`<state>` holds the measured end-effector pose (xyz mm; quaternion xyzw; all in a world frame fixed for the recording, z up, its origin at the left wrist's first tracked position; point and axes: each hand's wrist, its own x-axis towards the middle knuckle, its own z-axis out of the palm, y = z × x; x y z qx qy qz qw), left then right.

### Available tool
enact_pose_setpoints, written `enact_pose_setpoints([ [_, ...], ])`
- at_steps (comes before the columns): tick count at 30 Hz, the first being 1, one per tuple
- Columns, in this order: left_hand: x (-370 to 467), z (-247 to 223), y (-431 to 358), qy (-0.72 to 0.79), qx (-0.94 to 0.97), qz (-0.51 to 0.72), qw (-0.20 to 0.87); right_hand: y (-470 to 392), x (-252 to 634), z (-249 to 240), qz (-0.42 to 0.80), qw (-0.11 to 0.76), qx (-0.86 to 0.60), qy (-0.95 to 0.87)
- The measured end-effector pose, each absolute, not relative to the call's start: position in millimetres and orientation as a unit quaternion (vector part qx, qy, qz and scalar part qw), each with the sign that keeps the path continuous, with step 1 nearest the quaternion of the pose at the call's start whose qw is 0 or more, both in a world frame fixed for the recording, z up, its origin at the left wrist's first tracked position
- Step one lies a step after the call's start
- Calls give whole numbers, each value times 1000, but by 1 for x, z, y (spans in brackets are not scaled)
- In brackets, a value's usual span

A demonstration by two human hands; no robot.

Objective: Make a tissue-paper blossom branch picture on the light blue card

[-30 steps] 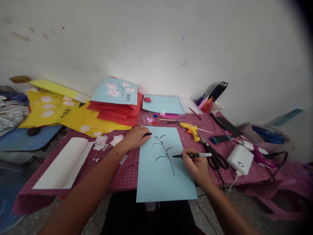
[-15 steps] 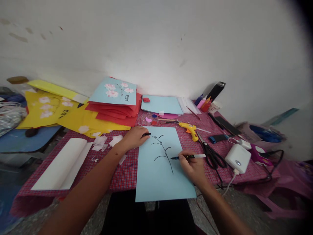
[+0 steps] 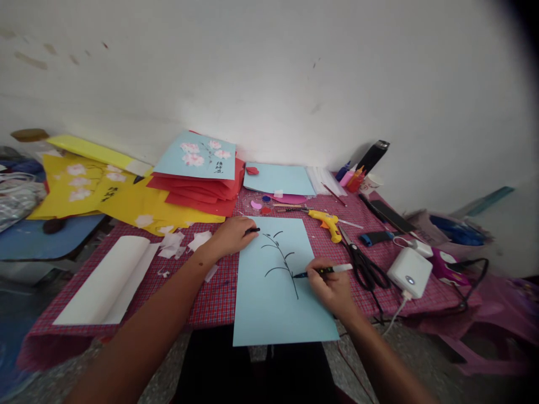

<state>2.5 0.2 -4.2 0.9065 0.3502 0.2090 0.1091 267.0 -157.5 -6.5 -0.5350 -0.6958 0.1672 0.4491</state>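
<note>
A light blue sheet [image 3: 269, 314] lies at the table's front edge, its lower end past the edge. On it a black branch drawing [image 3: 281, 255] has a long curved stem with thin side strokes. My right hand [image 3: 330, 286] is closed around a black pen [image 3: 326, 270] with a pale rear end; its tip touches the sheet beside the stem. My left hand [image 3: 233, 237] rests at the sheet's upper left corner, closed on a small black pen cap [image 3: 252, 230].
Scissors [image 3: 364, 264], a yellow glue gun [image 3: 326, 221] and a white power adapter [image 3: 410, 273] lie to the right. Stacked red paper [image 3: 197, 193] with a flower picture [image 3: 197, 157] stands behind. Folded white paper [image 3: 105, 283] and scraps [image 3: 172, 245] lie left.
The pen tip in my right hand has moved slightly down and left, to the stem. My left hand stays in place with the cap.
</note>
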Motion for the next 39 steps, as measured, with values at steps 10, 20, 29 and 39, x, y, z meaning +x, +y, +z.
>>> enact_pose_setpoints([
  [10,3,-4,0,346,908,210,106,-156,268,-12,149,468,-553,-673],
  [20,3,-5,0,351,907,208,107,-158,272,-10,188,439,-537,-695],
  [29,3,-2,-1,350,906,209,118,-157,271,-9,190,435,-533,-700],
  [39,3,-3,-1,347,906,213,115,-158,272,-12,183,457,-546,-678],
])
